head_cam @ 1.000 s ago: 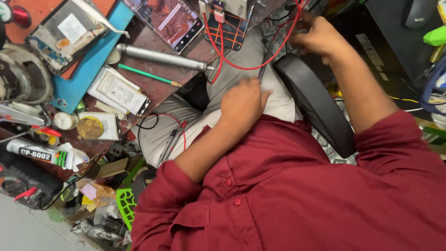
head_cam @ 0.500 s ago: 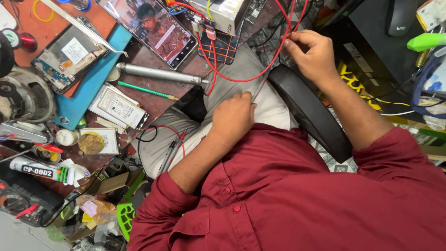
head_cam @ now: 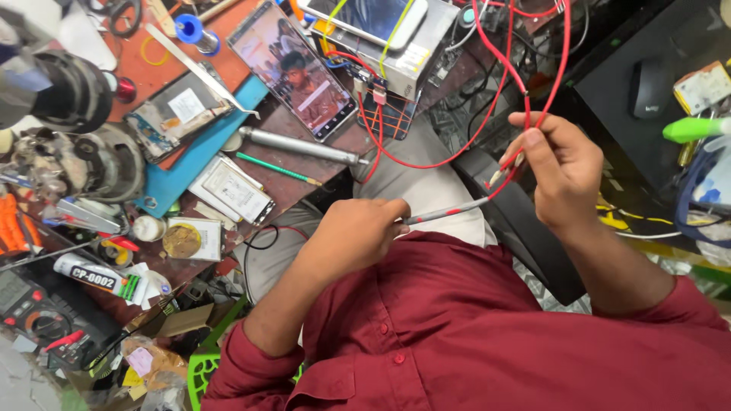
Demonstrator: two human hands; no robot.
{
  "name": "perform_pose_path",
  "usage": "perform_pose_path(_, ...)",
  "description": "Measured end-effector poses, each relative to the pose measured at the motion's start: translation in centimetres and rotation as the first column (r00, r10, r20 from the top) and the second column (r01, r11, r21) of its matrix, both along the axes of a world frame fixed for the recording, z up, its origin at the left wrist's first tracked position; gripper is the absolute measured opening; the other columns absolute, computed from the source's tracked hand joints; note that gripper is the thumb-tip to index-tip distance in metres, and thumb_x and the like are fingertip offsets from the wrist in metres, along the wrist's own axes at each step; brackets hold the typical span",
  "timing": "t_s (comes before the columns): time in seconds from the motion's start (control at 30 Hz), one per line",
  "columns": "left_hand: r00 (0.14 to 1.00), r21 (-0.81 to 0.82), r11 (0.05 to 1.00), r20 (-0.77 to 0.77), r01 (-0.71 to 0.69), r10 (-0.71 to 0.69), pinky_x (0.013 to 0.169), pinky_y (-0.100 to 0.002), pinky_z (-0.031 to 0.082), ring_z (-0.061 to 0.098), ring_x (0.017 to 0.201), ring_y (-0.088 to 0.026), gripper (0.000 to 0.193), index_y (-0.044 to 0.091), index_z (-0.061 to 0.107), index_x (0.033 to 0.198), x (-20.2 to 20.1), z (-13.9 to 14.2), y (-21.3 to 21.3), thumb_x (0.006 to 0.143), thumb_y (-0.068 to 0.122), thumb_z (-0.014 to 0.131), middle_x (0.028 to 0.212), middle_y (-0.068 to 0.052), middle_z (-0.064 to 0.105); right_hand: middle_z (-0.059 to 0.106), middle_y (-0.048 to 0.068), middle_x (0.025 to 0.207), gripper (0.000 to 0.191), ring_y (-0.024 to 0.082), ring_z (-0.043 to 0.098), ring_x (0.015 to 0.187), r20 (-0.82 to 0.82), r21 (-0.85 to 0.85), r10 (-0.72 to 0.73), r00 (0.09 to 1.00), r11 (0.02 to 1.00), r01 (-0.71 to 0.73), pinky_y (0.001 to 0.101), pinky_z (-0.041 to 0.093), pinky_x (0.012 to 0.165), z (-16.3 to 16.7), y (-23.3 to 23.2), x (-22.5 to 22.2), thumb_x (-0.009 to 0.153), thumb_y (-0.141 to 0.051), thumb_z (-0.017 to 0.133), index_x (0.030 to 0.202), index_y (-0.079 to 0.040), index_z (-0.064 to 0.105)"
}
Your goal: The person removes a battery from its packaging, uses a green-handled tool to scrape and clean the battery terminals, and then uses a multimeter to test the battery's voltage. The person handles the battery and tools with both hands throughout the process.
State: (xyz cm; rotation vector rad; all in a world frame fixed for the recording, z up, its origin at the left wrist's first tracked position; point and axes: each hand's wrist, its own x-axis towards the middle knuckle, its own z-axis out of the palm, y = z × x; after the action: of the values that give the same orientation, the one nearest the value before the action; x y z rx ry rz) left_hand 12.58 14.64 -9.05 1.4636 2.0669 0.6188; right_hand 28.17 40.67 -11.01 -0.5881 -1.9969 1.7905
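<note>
The left hand (head_cam: 358, 232) is closed round the near end of a grey probe (head_cam: 445, 215) held over the lap. Its far end meets the right hand (head_cam: 556, 171), whose fingers (head_cam: 533, 148) pinch the red wire (head_cam: 487, 125) that runs to a power box (head_cam: 396, 53) on the bench.

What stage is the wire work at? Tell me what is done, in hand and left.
Done: red leads are already plugged into the small box on the bench.
In hand: the left hand grips a grey probe, and the right hand pinches the red wire near its bare tip.
Left: the tip touches nothing, and the opened phone lies apart from both hands.
</note>
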Motion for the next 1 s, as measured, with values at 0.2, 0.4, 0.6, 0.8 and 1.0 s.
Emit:
perform_pose_path(0.2, 0.997, 0.042, 0.996, 0.004, -0.084, 0.083, 0.061, -0.048, 0.051, 0.069, 0.073, -0.035, 0.020, 0.010, 0.066, 0.100, 0.7, 0.6, -1.4, 0.094, 0.029, 0.066, 0.078, -0.013, 0.071, 0.070, 0.010, 0.091, 0.022, 0.013, 0.063, 0.070, 0.048, -0.392, -0.138, 0.989, 0.909, 0.146, 0.0269, 0.052, 0.062, -1.3, 0.2, -1.8, 0.114, -0.018, 0.049, 0.126, -0.002, 0.058)
perform_pose_path(0.4, 0.999, 0.008, 0.999, -0.011, -0.034, 0.034, 0.061, -0.049, 0.052, 0.069, 0.072, -0.036, 0.018, 0.009, 0.065, 0.098, 1.3, -1.2, -1.7, 0.092, 0.026, 0.066, 0.076, -0.014, 0.070, 0.068, 0.011, 0.091, 0.021, 0.014, 0.062, 0.073, 0.021, -0.429, -0.060, 0.998, 0.901, 0.063, 0.0274, 0.052, 0.070, -2.5, -1.1, -2.3, 0.115, -0.018, 0.048, 0.129, -0.004, 0.056)
perform_pose_path(0.6, 0.997, 0.062, 0.998, 0.077, -0.024, 0.019, 0.063, -0.048, 0.054, 0.069, 0.071, -0.035, 0.020, 0.011, 0.065, 0.101, 0.4, -0.6, -2.8, 0.083, 0.020, 0.063, 0.078, -0.010, 0.072, 0.069, 0.015, 0.095, 0.016, 0.016, 0.066, 0.078, -0.225, -0.001, 0.145, 0.964, 0.989, -0.149, 0.0280, 0.056, 0.073, -0.8, -3.0, -1.6, 0.120, -0.022, 0.045, 0.123, -0.007, 0.052)
perform_pose_path(0.8, 0.976, 0.085, 0.993, 0.193, 0.085, -0.100, 0.067, -0.048, 0.053, 0.069, 0.080, -0.035, 0.030, 0.010, 0.065, 0.106, -0.3, 0.8, -5.3, 0.078, 0.021, 0.064, 0.087, -0.013, 0.072, 0.069, 0.013, 0.101, 0.012, 0.019, 0.075, 0.089, -0.282, 0.264, 0.575, 0.768, 0.816, -0.514, 0.0326, 0.063, 0.078, 0.0, -4.1, -2.8, 0.100, -0.009, 0.064, 0.111, -0.004, 0.061)
perform_pose_path(1.0, 0.770, 0.195, 0.980, 0.621, 0.026, -0.144, 0.076, -0.039, 0.057, 0.072, 0.083, -0.028, 0.035, 0.007, 0.069, 0.110, -0.4, 3.3, -11.7, 0.080, 0.013, 0.053, 0.093, -0.011, 0.073, 0.064, 0.013, 0.105, 0.015, 0.021, 0.070, 0.092, -0.434, -0.201, 0.552, 0.712, 0.711, -0.674, 0.0352, 0.062, 0.078, -0.1, -6.5, -5.3, 0.101, -0.005, 0.070, 0.110, -0.002, 0.060)
